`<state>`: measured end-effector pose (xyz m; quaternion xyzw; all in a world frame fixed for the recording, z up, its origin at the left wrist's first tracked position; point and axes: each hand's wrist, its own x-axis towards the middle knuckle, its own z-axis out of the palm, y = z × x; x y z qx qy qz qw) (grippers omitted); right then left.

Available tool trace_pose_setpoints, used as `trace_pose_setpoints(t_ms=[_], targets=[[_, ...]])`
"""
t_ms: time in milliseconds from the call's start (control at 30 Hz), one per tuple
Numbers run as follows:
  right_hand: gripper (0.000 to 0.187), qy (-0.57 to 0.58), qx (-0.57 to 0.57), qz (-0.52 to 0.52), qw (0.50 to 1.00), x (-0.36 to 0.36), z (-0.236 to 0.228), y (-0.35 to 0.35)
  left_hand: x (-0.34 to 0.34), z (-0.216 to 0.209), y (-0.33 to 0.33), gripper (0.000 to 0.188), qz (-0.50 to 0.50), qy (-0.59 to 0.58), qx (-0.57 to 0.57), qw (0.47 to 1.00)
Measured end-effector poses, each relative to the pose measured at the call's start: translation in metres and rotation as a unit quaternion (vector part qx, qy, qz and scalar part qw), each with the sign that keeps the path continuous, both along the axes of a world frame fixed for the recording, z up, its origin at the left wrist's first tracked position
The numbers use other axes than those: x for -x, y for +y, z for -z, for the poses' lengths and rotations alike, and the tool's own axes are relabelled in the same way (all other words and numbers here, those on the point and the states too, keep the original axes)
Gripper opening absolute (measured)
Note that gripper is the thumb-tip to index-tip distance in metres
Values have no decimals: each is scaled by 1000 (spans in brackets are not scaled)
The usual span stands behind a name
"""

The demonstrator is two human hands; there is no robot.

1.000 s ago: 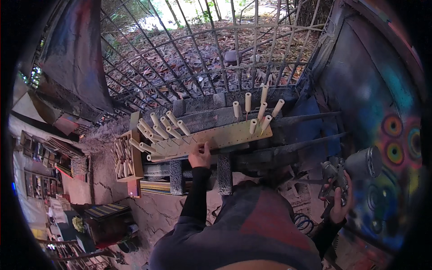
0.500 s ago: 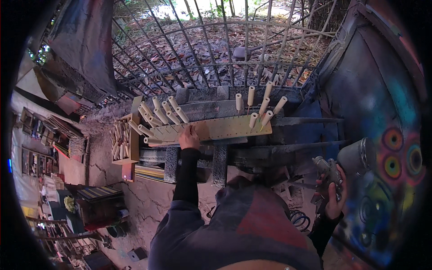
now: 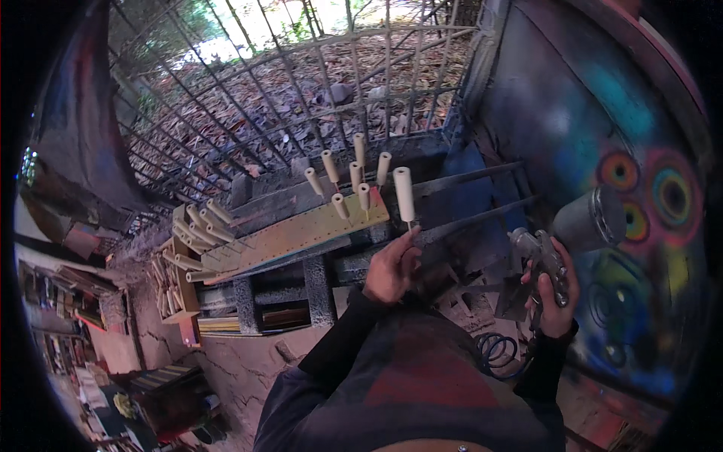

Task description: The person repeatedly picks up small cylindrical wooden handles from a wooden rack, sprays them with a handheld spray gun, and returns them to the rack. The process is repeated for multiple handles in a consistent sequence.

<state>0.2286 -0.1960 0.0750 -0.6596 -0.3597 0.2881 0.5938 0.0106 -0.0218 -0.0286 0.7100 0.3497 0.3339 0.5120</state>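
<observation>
My left hand [image 3: 390, 273] pinches a thin stick that carries a cream wooden tube [image 3: 404, 194] upright in front of me. My right hand [image 3: 556, 297] is wrapped round a metal spray gun [image 3: 539, 260]; its grey paint cup [image 3: 591, 218] points up and to the right. Left of the held tube lies a long perforated board [image 3: 290, 245]. Several similar tubes [image 3: 364, 197] stand on sticks at its right end, and more tubes [image 3: 202, 220] lean at its left end.
A wooden box [image 3: 186, 290] with loose tubes stands at the board's left end. Dark, paint-crusted rails [image 3: 313, 282] support the board. Behind is a bar lattice [image 3: 320, 83]; a paint-splashed panel [image 3: 595, 113] rises at right. A coiled blue hose [image 3: 497, 354] hangs near my right arm.
My left hand has left the board and moved right, now carrying one tube on its stick. The view has turned rightward. My right hand still holds the spray gun.
</observation>
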Motion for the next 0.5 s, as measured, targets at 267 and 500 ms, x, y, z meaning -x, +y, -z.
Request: trace_pose_setpoints(t_ms=[267,500], targets=[[50,-130,-27,8,991,1,-25,-2,-66,59,41,12,126,77,-91,985],[47,-195,-19,50,979,12,-26,-3,-95,67,57,16,142,99,-73,982]])
